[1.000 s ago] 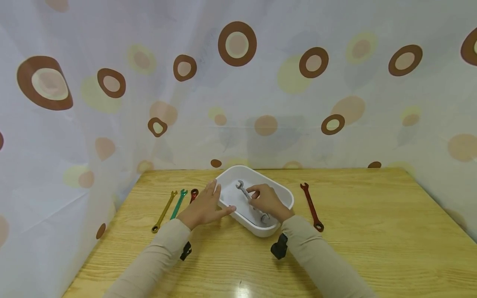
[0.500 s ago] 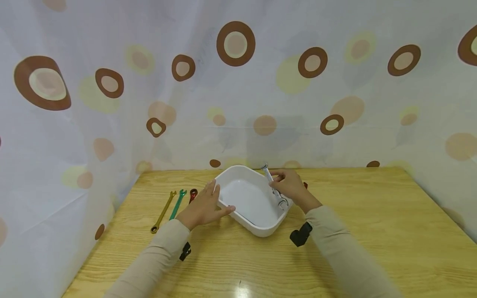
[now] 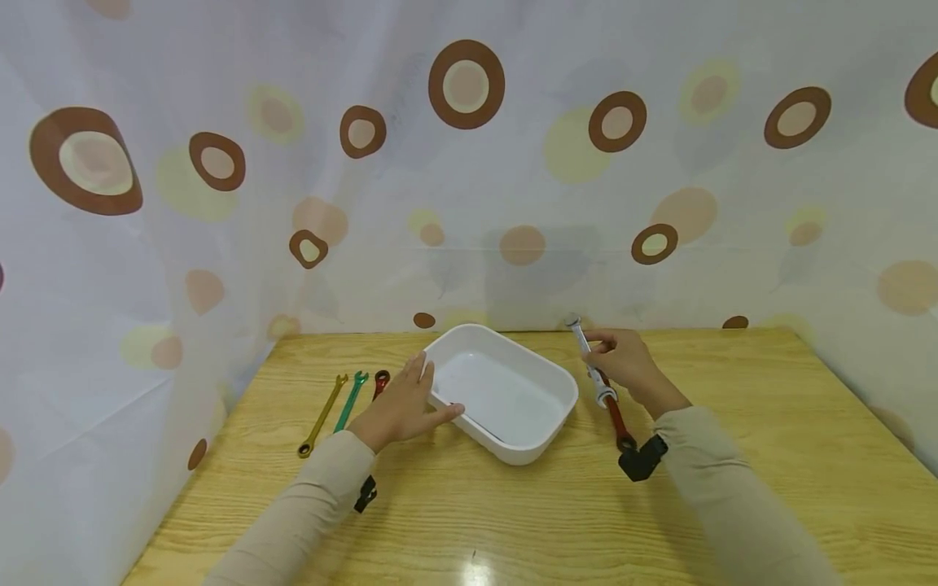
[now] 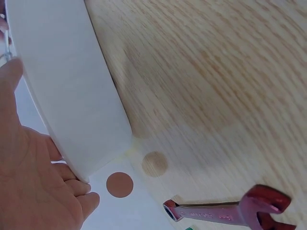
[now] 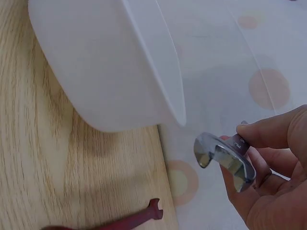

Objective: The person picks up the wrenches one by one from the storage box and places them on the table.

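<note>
My right hand [image 3: 623,362] pinches a silver wrench [image 3: 589,364] and holds it tilted in the air, just right of the white tub [image 3: 557,378]. The right wrist view shows the silver wrench's open end [image 5: 223,157] between my fingertips [image 5: 268,129], beside the tub's wall [image 5: 105,67]. A dark red wrench [image 3: 617,419] lies on the table under that hand. My left hand [image 3: 403,407] rests flat against the tub's left wall, fingers straight. The tub [image 4: 67,96] looks empty inside.
Left of the tub lie a yellow wrench [image 3: 321,416], a green wrench [image 3: 350,402] and a red wrench [image 3: 380,381], side by side. A spotted curtain [image 3: 469,163] hangs behind and to the left of the wooden table [image 3: 769,456].
My right hand lifted the silver wrench out of the tub and carried it right, over the dark red wrench. The left hand stayed on the tub.
</note>
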A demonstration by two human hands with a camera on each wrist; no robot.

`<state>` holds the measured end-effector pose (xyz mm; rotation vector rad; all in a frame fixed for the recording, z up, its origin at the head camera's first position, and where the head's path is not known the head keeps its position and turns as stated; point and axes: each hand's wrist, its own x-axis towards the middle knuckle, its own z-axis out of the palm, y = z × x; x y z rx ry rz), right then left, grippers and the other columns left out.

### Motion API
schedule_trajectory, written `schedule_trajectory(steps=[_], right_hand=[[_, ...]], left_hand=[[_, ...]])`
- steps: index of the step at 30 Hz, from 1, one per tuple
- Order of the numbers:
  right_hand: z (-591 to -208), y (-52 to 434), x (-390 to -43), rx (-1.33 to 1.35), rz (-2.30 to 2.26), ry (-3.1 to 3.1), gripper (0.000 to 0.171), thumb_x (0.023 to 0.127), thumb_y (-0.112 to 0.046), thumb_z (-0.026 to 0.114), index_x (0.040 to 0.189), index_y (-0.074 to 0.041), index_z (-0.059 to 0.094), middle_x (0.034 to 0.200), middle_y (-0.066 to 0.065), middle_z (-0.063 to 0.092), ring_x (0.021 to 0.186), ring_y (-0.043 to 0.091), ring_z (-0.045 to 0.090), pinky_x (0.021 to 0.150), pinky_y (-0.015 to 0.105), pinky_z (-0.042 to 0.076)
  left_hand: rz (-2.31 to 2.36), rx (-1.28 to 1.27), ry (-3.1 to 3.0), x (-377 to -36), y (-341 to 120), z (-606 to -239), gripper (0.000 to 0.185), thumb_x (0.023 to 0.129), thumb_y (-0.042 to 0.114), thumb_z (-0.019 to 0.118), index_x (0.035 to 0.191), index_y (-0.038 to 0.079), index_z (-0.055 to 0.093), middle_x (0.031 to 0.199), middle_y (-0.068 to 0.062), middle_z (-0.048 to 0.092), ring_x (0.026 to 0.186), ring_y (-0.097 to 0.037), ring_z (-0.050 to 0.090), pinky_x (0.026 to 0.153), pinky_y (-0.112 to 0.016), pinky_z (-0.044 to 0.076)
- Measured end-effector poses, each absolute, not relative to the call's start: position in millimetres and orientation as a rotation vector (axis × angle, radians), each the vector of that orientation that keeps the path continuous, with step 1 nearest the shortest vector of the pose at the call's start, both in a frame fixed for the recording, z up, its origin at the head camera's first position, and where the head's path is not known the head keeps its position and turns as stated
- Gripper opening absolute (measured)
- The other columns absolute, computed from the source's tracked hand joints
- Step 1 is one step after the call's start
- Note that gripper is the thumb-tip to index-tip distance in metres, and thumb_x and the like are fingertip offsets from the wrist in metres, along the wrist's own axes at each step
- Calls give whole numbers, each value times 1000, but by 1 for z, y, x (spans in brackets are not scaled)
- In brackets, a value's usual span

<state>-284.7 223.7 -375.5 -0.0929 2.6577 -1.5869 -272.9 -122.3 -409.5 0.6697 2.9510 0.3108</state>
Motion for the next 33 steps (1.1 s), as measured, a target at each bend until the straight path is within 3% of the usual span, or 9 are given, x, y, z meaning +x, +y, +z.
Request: schedule_trajectory(steps=[5, 18, 33], right_hand=[[-381, 246, -280, -65, -1554, 2693, 48, 94, -7, 57, 138, 9, 44, 98, 16, 63, 77, 18, 64, 68, 25, 55], [-409, 286, -273, 60, -1412, 2726, 47, 95, -7, 54, 135, 15, 42, 103, 25, 61, 79, 19, 63, 67, 29, 55], [-440, 293, -277, 238, -1251, 2789, 44, 88, -9, 59, 124, 15, 55, 104, 30, 62, 68, 20, 60, 55, 31, 50]], left_hand=[[307, 664, 2953, -274, -122, -410, 100, 90, 71, 38, 150, -6, 16, 158, -22, 4, 147, -34, 3, 118, -47, 13], [293, 663, 2956, -273, -122, -410, 100, 90, 71, 39, 150, -6, 17, 158, -22, 5, 147, -34, 4, 118, -46, 13], [309, 675, 2971, -272, -122, -409, 99, 90, 69, 40, 149, -7, 19, 157, -24, 7, 146, -35, 6, 117, -47, 15]])
